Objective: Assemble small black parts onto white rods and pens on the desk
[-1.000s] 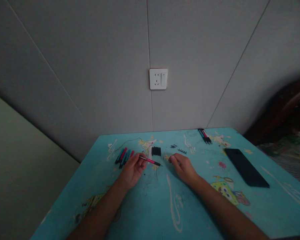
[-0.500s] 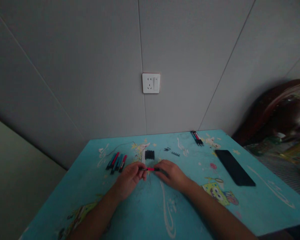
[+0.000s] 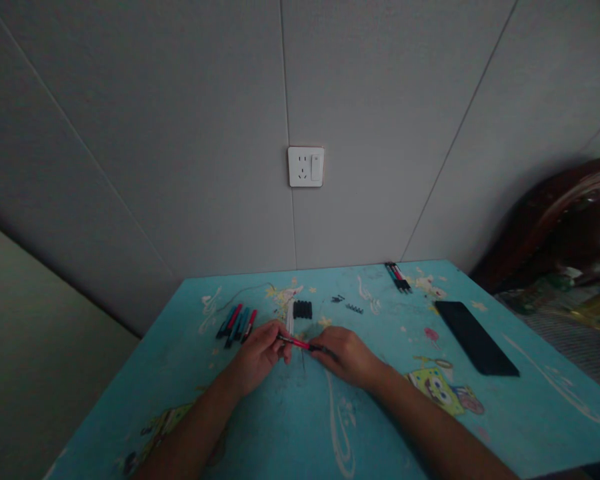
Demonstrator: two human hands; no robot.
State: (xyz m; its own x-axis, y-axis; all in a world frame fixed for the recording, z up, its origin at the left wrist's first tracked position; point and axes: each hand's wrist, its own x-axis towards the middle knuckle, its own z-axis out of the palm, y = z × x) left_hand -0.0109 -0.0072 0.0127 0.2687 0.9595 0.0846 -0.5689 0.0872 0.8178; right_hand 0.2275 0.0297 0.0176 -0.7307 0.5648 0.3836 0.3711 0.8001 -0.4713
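A slim red-and-black pen (image 3: 300, 343) spans the gap between my two hands, low over the table. My left hand (image 3: 260, 353) pinches its left end between thumb and fingers. The dark right end runs into my right hand (image 3: 347, 355), whose fingers close round it and partly hide it. Just beyond the hands lie several thin white sticks (image 3: 290, 317), like pen refills, beside a row of short black cylinders (image 3: 303, 309). To the left of my left hand are several red and blue pen barrels (image 3: 237, 325) with black ends.
Small black pieces (image 3: 337, 299) and a row of tiny dark parts (image 3: 355, 309) lie behind my right hand. Several pens (image 3: 398, 277) rest at the back right. A flat black rectangle (image 3: 475, 338) lies at the right of the blue patterned table (image 3: 280, 427). A wall socket (image 3: 306, 167) is behind.
The pen has tilted, its right end now lower, and more of its red part shows between the hands. My right hand has dropped slightly. The view has shifted a little.
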